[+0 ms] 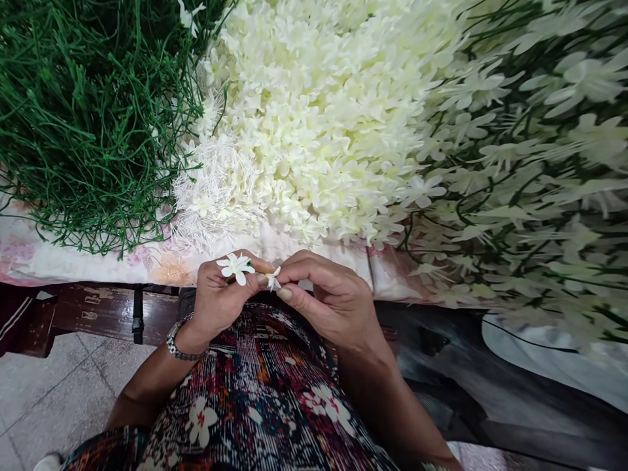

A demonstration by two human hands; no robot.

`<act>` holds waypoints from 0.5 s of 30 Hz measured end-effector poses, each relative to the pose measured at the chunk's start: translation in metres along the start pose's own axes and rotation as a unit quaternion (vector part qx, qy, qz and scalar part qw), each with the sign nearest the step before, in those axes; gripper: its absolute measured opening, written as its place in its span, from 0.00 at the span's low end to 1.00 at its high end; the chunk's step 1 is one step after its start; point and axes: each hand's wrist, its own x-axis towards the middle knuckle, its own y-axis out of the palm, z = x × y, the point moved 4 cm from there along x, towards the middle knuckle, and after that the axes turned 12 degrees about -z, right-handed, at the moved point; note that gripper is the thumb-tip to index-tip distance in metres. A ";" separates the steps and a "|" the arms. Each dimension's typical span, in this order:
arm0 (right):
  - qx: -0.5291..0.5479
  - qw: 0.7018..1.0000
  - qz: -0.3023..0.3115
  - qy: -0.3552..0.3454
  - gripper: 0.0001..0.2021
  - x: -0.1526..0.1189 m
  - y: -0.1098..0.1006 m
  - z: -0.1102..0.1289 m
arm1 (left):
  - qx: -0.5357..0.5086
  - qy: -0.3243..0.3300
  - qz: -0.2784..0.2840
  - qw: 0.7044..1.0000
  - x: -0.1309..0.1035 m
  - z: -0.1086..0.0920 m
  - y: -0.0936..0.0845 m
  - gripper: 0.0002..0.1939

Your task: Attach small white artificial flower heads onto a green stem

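Note:
Close together at the cloth's front edge, both hands pinch a small white flower (273,279). My left hand (220,297), with a metal watch on its wrist, has its thumb and forefinger closed at the flower's left side. A second white flower (236,267) sticks out above that hand's fingers. From the right, my right hand (331,294) pinches the same small flower between thumb and forefinger. The stem between the fingers is mostly hidden.
Green stems (93,118) are heaped at the back left. Beside them lie thin white strands (213,186) and a big pile of cream blossoms (324,124). Finished-looking stemmed white flowers (505,150) fill the right side. A flowered cloth (167,265) lies underneath.

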 end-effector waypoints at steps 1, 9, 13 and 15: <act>0.000 1.000 0.001 -0.001 0.05 0.000 0.000 0.000 | 0.002 -0.004 0.002 1.000 0.000 0.000 0.000 0.05; -0.063 0.993 -0.075 -0.060 0.06 -0.002 0.002 0.009 | -0.019 -0.008 -0.007 1.000 -0.003 0.000 0.004 0.03; -0.062 0.989 -0.109 -0.076 0.06 -0.005 0.004 0.010 | -0.015 -0.015 -0.038 0.999 -0.002 0.002 0.000 0.03; -0.065 0.986 -0.129 -0.085 0.06 -0.005 0.002 0.011 | -0.019 -0.019 -0.057 0.998 -0.002 0.002 -0.002 0.03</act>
